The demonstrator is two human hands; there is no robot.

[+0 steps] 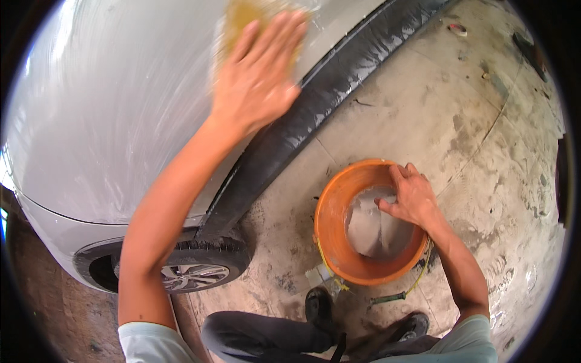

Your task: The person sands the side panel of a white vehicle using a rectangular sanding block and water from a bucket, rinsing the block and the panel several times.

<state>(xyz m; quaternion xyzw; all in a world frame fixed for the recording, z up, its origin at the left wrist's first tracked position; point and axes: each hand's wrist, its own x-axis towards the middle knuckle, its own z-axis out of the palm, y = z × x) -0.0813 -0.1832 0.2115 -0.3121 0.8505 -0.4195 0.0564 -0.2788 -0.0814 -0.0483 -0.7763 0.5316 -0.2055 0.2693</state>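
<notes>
My left hand [257, 78] lies spread on a yellow pad [241, 17], pressing it against the wet, silvery grey car panel [109, 115]. Both hand and pad are slightly blurred, and I cannot make out what the pad is made of. Whitish streaks cover the panel around it. On the floor to my right stands an orange bucket [330, 242] with cloudy grey water [369, 230] in it. My right hand [414, 196] grips the bucket's right rim, with the thumb reaching inward over the water. Part of that rim is hidden under the hand.
A wet black sill strip [315, 112] runs along the panel's lower edge down to a wheel [200, 266]. The bucket's yellow handle with a green grip [387, 297] hangs near my shoes [319, 307]. A tape roll [458, 29] lies on the stained concrete floor [472, 121].
</notes>
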